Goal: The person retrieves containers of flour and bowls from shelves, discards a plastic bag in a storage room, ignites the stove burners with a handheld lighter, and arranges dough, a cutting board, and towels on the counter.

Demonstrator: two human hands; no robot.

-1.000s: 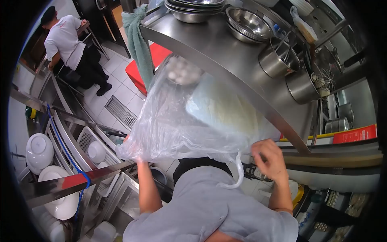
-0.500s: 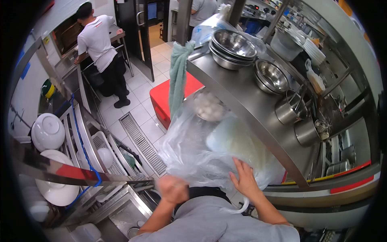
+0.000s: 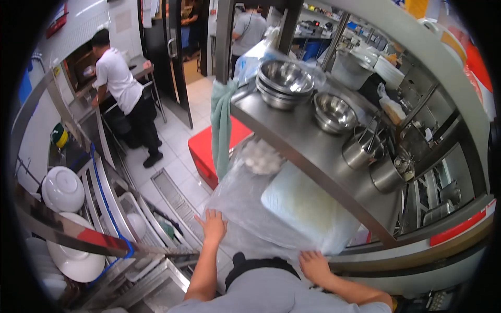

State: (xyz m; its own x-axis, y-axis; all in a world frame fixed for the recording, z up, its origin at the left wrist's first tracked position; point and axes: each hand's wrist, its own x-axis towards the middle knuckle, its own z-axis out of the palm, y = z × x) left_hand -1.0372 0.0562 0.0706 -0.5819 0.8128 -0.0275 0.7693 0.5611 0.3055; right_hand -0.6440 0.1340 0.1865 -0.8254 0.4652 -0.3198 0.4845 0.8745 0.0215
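A clear plastic sheet [image 3: 245, 208] is spread over the counter in front of me. Beneath it, or wrapped in it, is a pale whitish-yellow slab-like bundle [image 3: 297, 203] whose contents I cannot make out. My left hand [image 3: 213, 227], open with fingers spread, touches the sheet's left edge. At the near right edge lies my right hand [image 3: 314, 267], its fingers loosely bent and resting on the plastic. Behind the sheet, partly under the steel shelf, sits a bowl of round white pieces [image 3: 262, 157], blurred by the plastic.
A steel shelf [image 3: 308, 161] overhangs the counter, bearing stacked metal bowls [image 3: 284, 83] and pots [image 3: 364, 148]. A green towel [image 3: 222, 130] hangs at its corner. A red box [image 3: 201, 156] stands behind. White dishes [image 3: 63, 189] fill the left rack. Another person [image 3: 117, 83] works at the back left.
My left hand has gone from a blurred, closed shape to spread fingers further up the left side. My right hand has moved down to the near edge. The bunched plastic now lies flatter.
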